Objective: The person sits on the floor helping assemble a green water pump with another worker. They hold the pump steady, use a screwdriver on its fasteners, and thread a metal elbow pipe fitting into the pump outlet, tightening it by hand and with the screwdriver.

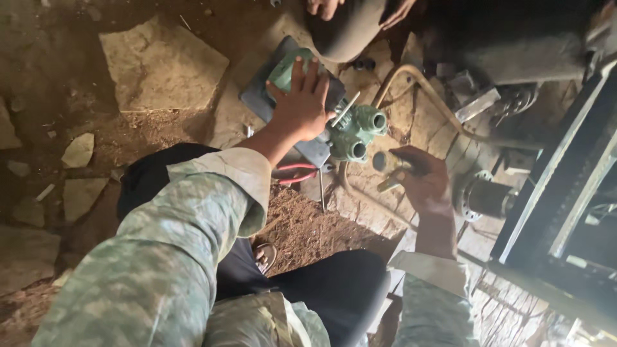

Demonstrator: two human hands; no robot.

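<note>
My left hand (302, 103) lies flat, fingers spread, on top of a green metal pump body (350, 132) that rests on a grey slab (257, 96). Two round ports of the pump face right. My right hand (418, 180) is closed around a small metal fitting or tool (389, 185), just right of the pump ports. A thin metal rod (346, 109) sticks out beside my left thumb. Both forearms wear camouflage sleeves.
Red-handled pliers (297, 173) lie below the pump. A bent metal pipe (418, 83) runs to the right. Another person's hands (324, 8) and knee are at the top. A flanged shaft (482, 196) and a dark machine frame (553, 186) stand right. Broken stone slabs (160, 64) and dirt lie left.
</note>
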